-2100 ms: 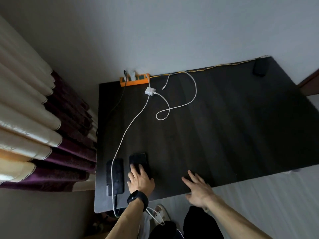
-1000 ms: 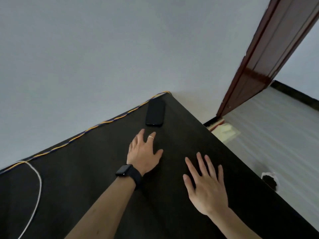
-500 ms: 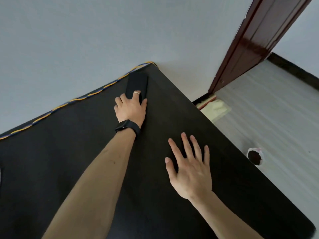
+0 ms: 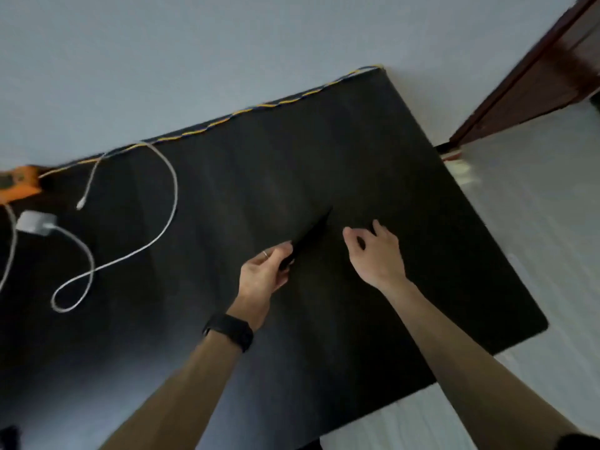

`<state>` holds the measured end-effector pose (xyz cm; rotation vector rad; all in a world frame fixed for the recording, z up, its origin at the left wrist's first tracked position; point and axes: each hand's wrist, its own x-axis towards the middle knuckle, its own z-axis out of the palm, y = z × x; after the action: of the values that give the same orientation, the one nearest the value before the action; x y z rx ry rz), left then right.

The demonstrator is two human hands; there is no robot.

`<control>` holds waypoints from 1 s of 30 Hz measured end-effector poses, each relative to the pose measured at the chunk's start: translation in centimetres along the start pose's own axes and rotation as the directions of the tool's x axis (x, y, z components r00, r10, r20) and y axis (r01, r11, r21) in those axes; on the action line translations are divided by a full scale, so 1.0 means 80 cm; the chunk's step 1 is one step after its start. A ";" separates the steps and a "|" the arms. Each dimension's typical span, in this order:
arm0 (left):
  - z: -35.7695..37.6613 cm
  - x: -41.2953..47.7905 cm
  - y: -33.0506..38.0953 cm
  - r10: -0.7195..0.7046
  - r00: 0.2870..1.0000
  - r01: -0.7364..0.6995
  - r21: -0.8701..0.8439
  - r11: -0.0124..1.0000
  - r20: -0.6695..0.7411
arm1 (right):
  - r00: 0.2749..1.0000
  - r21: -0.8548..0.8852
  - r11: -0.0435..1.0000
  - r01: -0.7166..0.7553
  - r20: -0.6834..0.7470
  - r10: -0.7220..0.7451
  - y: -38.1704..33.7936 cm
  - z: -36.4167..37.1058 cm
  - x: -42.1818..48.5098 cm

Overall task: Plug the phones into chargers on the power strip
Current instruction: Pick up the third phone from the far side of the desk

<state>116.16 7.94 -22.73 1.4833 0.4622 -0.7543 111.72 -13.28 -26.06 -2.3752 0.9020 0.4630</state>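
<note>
Holding a dark phone [image 4: 311,234] by its near end, our left hand [image 4: 263,276] has fingers and thumb curled round it. The phone is tipped up so we see it edge-on, over the middle of the worktop [image 4: 357,141], and it seems to be off the surface.

Half a second ago this hand lay on the phone in the far right corner, by the wall. The phone has now left that corner and come toward us and to the left.

Our right hand [image 4: 376,253], pressed flat with spread fingers a moment ago, now sits just beside the phone. Its fingers are loosely curled and hold nothing. We cannot tell whether it touches the worktop.

We judge the pick-up done. Well to the left a white cable [image 4: 170,196] lies in loops, its free plug [image 4: 79,206] near the back edge. A white charger [image 4: 34,222] lies near the orange power strip [image 4: 19,188] at the far left. It looks unplugged, though blur leaves this unsure. Carrying the phone to that plug likely comes next.
</note>
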 end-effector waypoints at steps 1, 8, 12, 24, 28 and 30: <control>-0.025 -0.025 -0.020 -0.026 1.000 0.025 -0.028 0.999 -0.015 | 0.999 0.125 0.991 0.038 0.032 -0.042 -0.010 0.019 -0.039; -0.198 -0.194 -0.127 0.047 0.991 -0.051 -0.029 0.998 -0.123 | 0.885 0.724 0.576 -0.380 0.466 -0.002 -0.117 0.163 -0.268; -0.295 -0.256 -0.174 0.187 0.948 -0.069 0.408 0.910 -0.258 | 0.854 0.722 0.529 -0.446 0.520 0.010 -0.179 0.227 -0.369; -0.557 -0.323 -0.282 0.417 0.850 0.129 0.896 0.425 -0.321 | 0.828 0.498 0.838 -0.222 0.551 -0.108 -0.259 0.381 -0.472; -0.596 -0.312 -0.298 0.215 0.953 0.136 0.938 0.319 -0.211 | 0.851 0.441 0.887 -0.135 0.510 -0.124 -0.280 0.405 -0.473; -0.601 -0.314 -0.301 0.167 0.968 0.128 0.942 0.311 -0.186 | 0.862 0.433 0.891 -0.136 0.495 -0.110 -0.291 0.414 -0.472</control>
<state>90.00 61.14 -25.53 2.7769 0.1212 -0.8642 96.76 39.98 -24.98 -1.6926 0.6815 0.7504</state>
